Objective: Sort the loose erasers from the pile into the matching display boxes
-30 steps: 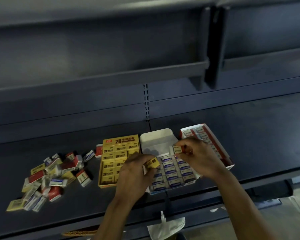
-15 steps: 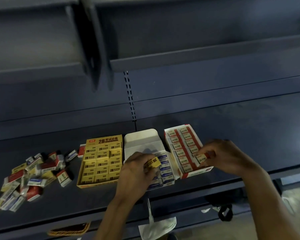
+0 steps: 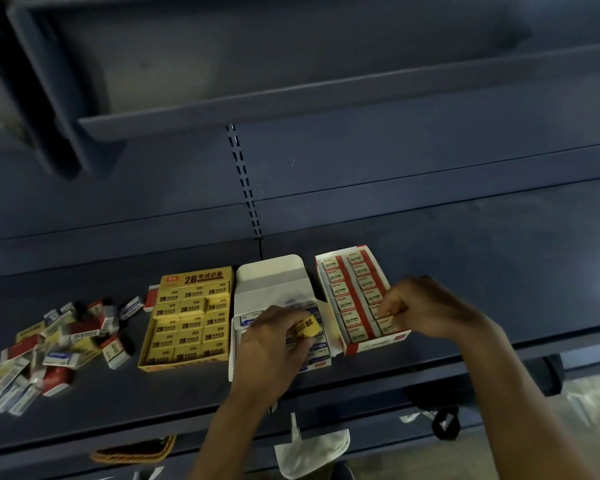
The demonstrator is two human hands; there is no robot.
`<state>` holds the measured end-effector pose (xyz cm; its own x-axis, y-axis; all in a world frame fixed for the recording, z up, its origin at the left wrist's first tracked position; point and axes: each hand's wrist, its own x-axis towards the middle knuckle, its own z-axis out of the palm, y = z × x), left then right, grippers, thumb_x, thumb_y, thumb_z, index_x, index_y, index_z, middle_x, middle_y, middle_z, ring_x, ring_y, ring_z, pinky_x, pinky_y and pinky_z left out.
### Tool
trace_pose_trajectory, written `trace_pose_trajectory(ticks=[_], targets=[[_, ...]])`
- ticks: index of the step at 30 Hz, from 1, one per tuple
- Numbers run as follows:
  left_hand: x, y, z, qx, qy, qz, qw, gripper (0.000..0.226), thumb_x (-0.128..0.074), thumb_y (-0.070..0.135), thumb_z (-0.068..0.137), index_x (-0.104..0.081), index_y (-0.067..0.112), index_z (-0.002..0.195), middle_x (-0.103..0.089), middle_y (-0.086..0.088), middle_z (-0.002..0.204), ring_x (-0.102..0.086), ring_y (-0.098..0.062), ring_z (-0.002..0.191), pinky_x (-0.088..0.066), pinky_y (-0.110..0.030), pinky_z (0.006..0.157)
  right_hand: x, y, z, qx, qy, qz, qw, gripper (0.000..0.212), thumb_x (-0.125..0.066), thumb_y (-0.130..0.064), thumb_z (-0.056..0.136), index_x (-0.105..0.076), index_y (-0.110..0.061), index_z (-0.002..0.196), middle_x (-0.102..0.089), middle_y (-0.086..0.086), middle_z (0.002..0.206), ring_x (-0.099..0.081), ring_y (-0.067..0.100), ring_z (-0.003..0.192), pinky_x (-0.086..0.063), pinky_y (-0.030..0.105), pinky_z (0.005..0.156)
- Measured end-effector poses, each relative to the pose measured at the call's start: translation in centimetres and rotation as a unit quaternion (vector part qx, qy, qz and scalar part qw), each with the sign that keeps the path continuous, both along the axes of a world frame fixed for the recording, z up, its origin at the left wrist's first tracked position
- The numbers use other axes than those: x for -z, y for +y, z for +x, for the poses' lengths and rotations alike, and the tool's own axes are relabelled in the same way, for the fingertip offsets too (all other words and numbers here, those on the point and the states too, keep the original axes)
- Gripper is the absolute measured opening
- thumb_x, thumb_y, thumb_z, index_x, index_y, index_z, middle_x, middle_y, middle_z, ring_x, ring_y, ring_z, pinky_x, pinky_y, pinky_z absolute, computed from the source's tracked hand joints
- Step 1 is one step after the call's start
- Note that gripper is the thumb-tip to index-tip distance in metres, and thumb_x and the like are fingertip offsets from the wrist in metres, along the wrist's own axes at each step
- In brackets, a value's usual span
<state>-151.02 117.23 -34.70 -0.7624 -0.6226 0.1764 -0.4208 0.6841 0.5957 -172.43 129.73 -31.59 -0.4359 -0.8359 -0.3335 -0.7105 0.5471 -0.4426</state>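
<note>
My right hand (image 3: 426, 310) pinches a red eraser (image 3: 386, 323) at the front corner of the red box (image 3: 378, 345); I'd seat it flat. My left hand (image 3: 271, 351) grips a yellow eraser (image 3: 305, 328) near the front edge of the shelf (image 3: 499, 271).

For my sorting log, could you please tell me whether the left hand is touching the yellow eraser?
Touching: in the head view the left hand holds the yellow eraser between its fingertips.

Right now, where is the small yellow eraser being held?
Head view, low centre: the left hand pinches the small yellow eraser over the white cardboard box, right of the yellow display box.
</note>
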Motion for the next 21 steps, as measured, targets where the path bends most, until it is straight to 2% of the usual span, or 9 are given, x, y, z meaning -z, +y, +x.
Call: trace_pose_trajectory(ticks=[2,4,7,10,12,14,17,21], targets=[[0.1,0.1,-0.1,-0.002,-0.002,0.004,1.000,0.030,-0.074,0.022,0.078,-0.068,0.026,0.106,-0.064,0.005,0.106,-0.060,-0.010,0.094,-0.051,-0.028,0.083,0.1,-0.3,-0.1,0.007,-0.012,0.000,1.000,0.018,-0.064,-0.002,0.082,-0.071,-0.018,0.086,-0.067,-0.008,0.091,-0.061,0.003,0.082,-0.041,0.006,0.062],[0.3,0.2,-0.2,-0.002,-0.001,0.006,1.000,0.031,-0.075,0.021,0.077,-0.068,0.026,0.106,-0.064,0.005,0.105,-0.060,-0.010,0.093,-0.051,-0.027,0.082,0.2,-0.6,-0.1,0.003,-0.014,0.001,1.000,0.020,-0.063,-0.001,0.082,-0.071,-0.019,0.077,-0.063,-0.014,0.082,-0.060,0.004,0.082,-0.041,0.007,0.063],[0.3,0.4,-0.3,-0.007,-0.001,0.005,1.000,0.030,-0.076,0.021,0.076,-0.068,0.026,0.105,-0.065,0.006,0.103,-0.060,-0.008,0.091,-0.050,-0.023,0.081,0.2,-0.8,0.2,-0.012,-0.015,0.001,1.000,0.025,-0.063,0.000,0.082,-0.067,-0.022,0.071,-0.067,-0.008,0.090,-0.062,0.007,0.087,-0.046,0.013,0.072],[0.2,0.6,-0.4,-0.024,-0.001,0.015,1.000,0.026,-0.075,0.022,0.077,-0.065,0.028,0.100,-0.066,0.011,0.098,-0.060,-0.003,0.087,-0.048,-0.017,0.077,0.2,-0.8,0.2,-0.021,-0.001,0.007,1.000,0.019,-0.061,-0.001,0.084,-0.068,-0.019,0.081,-0.068,-0.001,0.103,-0.063,0.013,0.094,-0.050,0.021,0.079],[0.2,0.6,-0.4,-0.049,-0.003,0.035,0.998,0.027,-0.074,0.026,0.078,-0.057,0.031,0.098,-0.065,0.013,0.094,-0.060,-0.001,0.085,-0.050,-0.019,0.075,0.5,-0.6,0.5,-0.017,0.010,0.000,1.000,0.017,-0.059,-0.003,0.086,-0.067,-0.018,0.086,-0.067,0.000,0.106,-0.063,0.014,0.095,-0.051,0.022,0.079],[0.1,0.3,-0.3,-0.065,0.005,0.050,0.997,0.035,-0.074,0.029,0.078,-0.051,0.031,0.104,-0.063,0.016,0.092,-0.060,-0.001,0.084,-0.050,-0.019,0.074,0.5,-0.6,1.1,0.001,0.009,-0.035,0.999,0.015,-0.059,-0.007,0.087,-0.067,-0.019,0.092,-0.067,-0.001,0.105,-0.064,0.011,0.093,-0.050,0.017,0.074],[-0.1,-0.1,-0.1,-0.067,0.022,0.076,0.995,0.046,-0.075,0.029,0.076,-0.049,0.036,0.114,-0.058,0.020,0.088,-0.058,0.005,0.078,-0.045,-0.010,0.069,0.2,-1.3,3.0,0.005,-0.027,-0.125,0.992,0.014,-0.059,-0.010,0.089,-0.066,-0.019,0.097,-0.068,-0.005,0.103,-0.063,0.002,0.089,-0.049,0.011,0.074],[0.2,-0.5,0.3,-0.069,0.055,0.087,0.992,0.021,-0.073,0.025,0.079,-0.064,0.026,0.099,-0.065,0.015,0.082,-0.061,0.001,0.072,-0.051,-0.018,0.067,0.3,-2.8,6.0,-0.045,-0.097,-0.160,0.981,0.022,-0.062,-0.014,0.088,-0.063,-0.019,0.110,-0.067,-0.007,0.107,-0.059,-0.005,0.092,-0.045,0.006,0.075]])
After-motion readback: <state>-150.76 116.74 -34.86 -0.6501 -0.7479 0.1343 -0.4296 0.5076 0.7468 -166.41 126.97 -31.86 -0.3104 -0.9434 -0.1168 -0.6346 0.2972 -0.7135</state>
